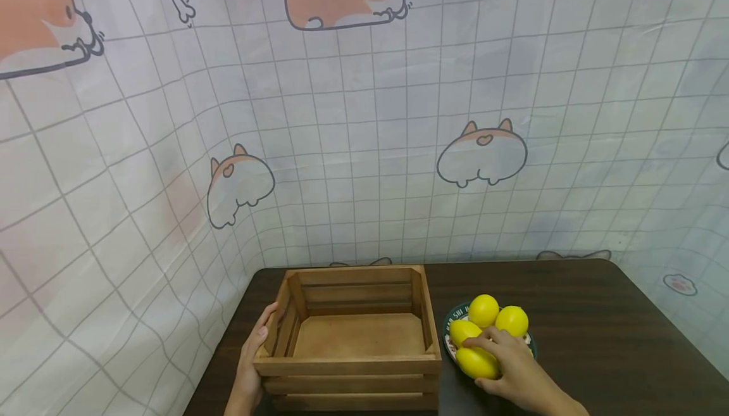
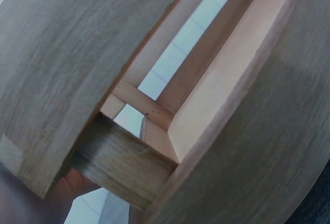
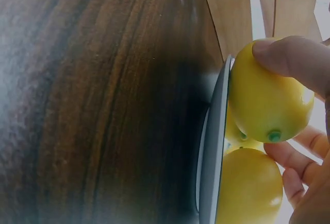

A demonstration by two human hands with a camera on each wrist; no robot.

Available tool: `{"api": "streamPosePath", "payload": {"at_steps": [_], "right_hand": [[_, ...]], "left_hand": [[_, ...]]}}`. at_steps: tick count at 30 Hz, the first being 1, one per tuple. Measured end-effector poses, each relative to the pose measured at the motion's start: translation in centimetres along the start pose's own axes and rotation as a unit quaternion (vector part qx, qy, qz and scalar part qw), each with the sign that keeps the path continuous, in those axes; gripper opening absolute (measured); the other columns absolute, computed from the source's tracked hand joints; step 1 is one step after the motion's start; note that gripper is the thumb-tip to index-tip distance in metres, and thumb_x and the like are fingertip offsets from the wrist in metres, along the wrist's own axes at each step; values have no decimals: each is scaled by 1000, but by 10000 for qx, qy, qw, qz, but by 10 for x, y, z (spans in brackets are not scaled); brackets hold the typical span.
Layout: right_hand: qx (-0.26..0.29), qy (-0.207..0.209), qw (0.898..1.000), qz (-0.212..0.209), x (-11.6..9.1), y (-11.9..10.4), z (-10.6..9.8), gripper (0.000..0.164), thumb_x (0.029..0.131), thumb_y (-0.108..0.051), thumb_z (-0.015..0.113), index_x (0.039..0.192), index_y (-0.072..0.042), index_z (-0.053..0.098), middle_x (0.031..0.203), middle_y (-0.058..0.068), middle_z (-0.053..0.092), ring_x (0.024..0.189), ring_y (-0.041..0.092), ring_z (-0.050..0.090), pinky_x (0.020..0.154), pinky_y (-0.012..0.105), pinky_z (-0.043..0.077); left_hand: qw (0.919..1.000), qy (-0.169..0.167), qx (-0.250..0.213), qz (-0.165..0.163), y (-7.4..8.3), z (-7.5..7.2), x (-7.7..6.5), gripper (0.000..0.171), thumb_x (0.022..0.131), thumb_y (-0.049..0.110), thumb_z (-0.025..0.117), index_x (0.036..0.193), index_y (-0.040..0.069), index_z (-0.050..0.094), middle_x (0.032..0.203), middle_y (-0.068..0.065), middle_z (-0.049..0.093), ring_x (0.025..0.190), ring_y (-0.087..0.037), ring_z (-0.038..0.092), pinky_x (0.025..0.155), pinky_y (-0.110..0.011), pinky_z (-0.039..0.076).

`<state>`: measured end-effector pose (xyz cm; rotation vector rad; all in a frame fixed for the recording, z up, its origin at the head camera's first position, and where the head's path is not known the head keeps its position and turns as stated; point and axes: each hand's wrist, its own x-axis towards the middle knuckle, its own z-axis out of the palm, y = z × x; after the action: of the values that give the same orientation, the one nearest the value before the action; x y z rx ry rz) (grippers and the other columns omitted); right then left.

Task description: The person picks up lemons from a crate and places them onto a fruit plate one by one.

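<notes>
A slatted wooden crate (image 1: pixel 347 366) stands on the dark table with its inside bare. My left hand (image 1: pixel 250 359) lies along the crate's left side, fingers stretched up to the top rim; in the left wrist view it is mostly hidden behind the slats (image 2: pixel 124 157). To the right of the crate, a round plate (image 1: pixel 448 321) with a dark green lettered rim bears several yellow lemons (image 1: pixel 484 310). My right hand (image 1: pixel 512 362) grips the nearest lemon (image 3: pixel 270 98), thumb on one side and fingers on the other. This lemon shows a green tip and is over the plate's edge.
The dark wood-grain table (image 1: pixel 604 334) extends right of the plate. A pale grid-patterned cloth (image 1: pixel 364 118) with cartoon dogs hangs behind the table and along its left side. The plate sits close beside the crate's right wall.
</notes>
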<state>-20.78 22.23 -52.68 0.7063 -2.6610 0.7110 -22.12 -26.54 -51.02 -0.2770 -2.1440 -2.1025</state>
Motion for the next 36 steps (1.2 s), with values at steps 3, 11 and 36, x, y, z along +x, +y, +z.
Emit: {"api": "streamPosePath", "payload": {"at_steps": [3, 11, 36], "right_hand": [[-100, 35, 9999, 67, 0, -1, 0, 58, 68, -27, 94, 120, -33, 69, 108, -20, 56, 97, 3, 53, 84, 45, 37], [-303, 297, 9989, 201, -2, -1, 1, 58, 65, -23, 96, 116, -30, 71, 111, -18, 59, 101, 7, 52, 84, 39, 34], [367, 1285, 9908, 222, -6, 0, -11, 39, 76, -6, 87, 111, -18, 73, 107, -14, 66, 97, 10, 52, 80, 40, 38]], "left_hand": [[10000, 21, 3, -12, 0, 0, 0, 53, 111, 37, 22, 162, 22, 27, 169, -11, 20, 147, -26, 29, 115, -65, 23], [9999, -68, -89, -6, 0, -1, 1, 54, 111, 38, 21, 163, 22, 25, 171, -12, 16, 150, -37, 22, 117, -67, 20], [10000, -32, 59, -2, -2, -3, 1, 53, 111, 36, 22, 163, 25, 26, 169, -13, 24, 149, -31, 30, 114, -59, 29]]}}
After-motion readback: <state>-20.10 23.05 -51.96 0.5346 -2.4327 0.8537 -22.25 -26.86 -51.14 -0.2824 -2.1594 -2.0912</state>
